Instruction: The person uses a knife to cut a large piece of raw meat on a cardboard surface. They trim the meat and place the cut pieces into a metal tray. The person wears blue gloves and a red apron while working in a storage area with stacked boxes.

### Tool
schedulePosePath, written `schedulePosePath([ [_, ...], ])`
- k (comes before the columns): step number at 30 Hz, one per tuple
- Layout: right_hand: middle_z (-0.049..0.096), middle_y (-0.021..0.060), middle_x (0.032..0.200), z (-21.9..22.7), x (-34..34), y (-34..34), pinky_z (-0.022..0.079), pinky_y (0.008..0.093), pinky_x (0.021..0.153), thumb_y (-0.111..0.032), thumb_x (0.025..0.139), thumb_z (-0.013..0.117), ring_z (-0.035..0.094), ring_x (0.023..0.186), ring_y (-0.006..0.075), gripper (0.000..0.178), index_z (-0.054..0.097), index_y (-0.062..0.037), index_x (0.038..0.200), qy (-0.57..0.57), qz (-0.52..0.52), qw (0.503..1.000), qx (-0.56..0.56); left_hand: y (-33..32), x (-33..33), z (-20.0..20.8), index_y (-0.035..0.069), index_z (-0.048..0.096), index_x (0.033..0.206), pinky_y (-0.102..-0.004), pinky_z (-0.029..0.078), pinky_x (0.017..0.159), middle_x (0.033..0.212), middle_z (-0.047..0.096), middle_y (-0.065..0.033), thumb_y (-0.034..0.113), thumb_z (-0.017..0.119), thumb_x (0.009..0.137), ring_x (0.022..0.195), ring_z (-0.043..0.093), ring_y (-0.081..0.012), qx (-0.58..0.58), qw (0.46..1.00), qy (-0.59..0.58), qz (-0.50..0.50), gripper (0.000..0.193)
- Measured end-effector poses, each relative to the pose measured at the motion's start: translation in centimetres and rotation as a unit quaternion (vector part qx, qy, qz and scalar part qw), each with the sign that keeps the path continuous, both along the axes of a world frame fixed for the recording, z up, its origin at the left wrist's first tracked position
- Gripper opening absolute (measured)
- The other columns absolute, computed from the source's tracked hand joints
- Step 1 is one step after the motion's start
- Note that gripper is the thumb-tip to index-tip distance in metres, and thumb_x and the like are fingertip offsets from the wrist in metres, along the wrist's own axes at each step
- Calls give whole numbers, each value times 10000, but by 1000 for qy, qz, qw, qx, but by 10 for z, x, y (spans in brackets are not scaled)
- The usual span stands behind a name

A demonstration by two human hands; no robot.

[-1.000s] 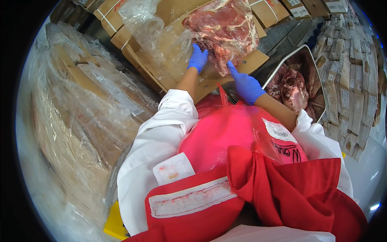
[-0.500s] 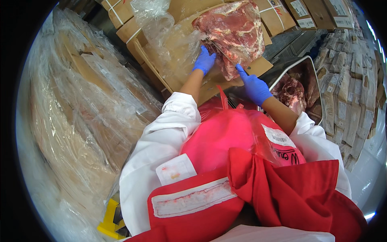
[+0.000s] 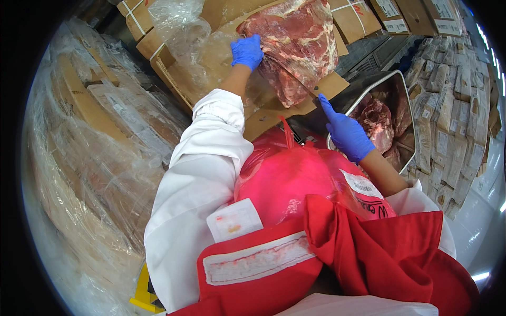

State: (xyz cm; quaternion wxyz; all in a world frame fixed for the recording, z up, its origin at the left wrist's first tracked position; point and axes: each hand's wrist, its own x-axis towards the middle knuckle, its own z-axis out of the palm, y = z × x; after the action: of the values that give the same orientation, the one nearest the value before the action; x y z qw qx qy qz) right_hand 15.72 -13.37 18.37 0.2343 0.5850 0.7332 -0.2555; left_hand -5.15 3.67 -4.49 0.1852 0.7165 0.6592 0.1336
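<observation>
We seem to be at the cutting step: our right hand [image 3: 349, 132] is wrapped round a knife [image 3: 305, 86] laid across the meat [image 3: 303, 45] on the cardboard [image 3: 334, 85], our left hand [image 3: 246, 52] apparently clamped on its edge; the next stroke calls for keeping that hand clear

Red meat [image 3: 305, 39] (pale-streaked), knife [image 3: 299, 81] across
</observation>
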Motion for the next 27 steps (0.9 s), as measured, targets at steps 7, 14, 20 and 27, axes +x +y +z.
schedulePosePath([
  [7,582,239,922,-5,1,1,463,476,706,-61,812,485,585,793,400,754,82,-171,1440,21,-5,1000,-11,3,-11,-51,64,598,931,-480,459,777,945,617,-234,210,422,815,880,591,-410,-51,975,-172,131,256],
  [14,582,285,860,3,-3,3,441,490,710,-83,826,486,577,774,427,737,74,-135,1435,42,-44,997,-46,4,2,-77,19,630,837,-478,469,758,921,617,-237,187,413,820,841,596,-415,-26,977,-152,150,275],
  [20,581,291,839,-8,-8,4,440,484,704,-87,835,461,576,751,427,713,63,-81,1427,74,-34,996,-36,-2,-6,-99,21,637,817,-473,473,733,880,618,-238,182,415,820,800,595,-418,46,983,-133,117,274],
  [27,578,296,809,-10,-31,10,438,484,719,-90,827,457,574,781,438,717,66,-87,1428,38,-48,997,-40,-44,21,-48,-6,539,1004,-448,432,802,1003,583,-256,178,491,804,930,560,-397,79,877,-354,315,276],
])
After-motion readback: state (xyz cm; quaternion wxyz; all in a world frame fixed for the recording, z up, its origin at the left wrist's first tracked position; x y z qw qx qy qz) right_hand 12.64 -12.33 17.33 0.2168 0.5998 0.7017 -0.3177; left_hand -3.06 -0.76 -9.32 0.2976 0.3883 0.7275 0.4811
